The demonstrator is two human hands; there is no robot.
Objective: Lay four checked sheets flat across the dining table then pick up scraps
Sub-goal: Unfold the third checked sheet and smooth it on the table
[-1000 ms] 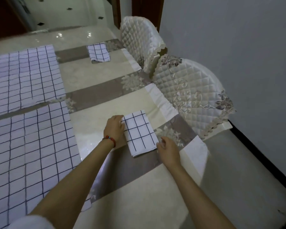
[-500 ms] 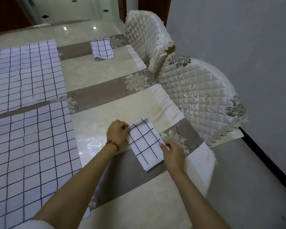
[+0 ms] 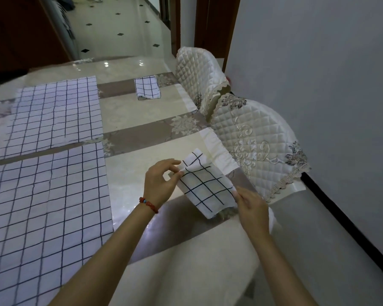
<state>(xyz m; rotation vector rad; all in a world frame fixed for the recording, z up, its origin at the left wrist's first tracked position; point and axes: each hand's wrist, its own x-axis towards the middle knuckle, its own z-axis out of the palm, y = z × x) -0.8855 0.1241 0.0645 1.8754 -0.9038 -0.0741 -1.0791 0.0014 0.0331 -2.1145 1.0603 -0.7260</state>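
Observation:
A folded white sheet with black checks [image 3: 205, 184] is lifted and tilted above the right edge of the dining table [image 3: 142, 120]. My left hand [image 3: 161, 182] pinches its far left edge between thumb and fingers. My right hand [image 3: 251, 206] pinches its near right corner. Two checked sheets lie flat on the table's left half, one near me [image 3: 42, 206] and one farther back [image 3: 53, 115]. Another folded checked sheet [image 3: 147, 87] rests on the table at the far right.
Two chairs with quilted cream covers stand against the table's right side, one close [image 3: 259, 149] and one farther [image 3: 199, 71]. A grey wall [image 3: 318, 74] runs along the right. A tiled floor and doorway [image 3: 124, 27] lie beyond the table's far end.
Both hands have taken hold of the folded sheet and raised it off the table, turning it at an angle. The camera has tilted up, showing more of the far floor.

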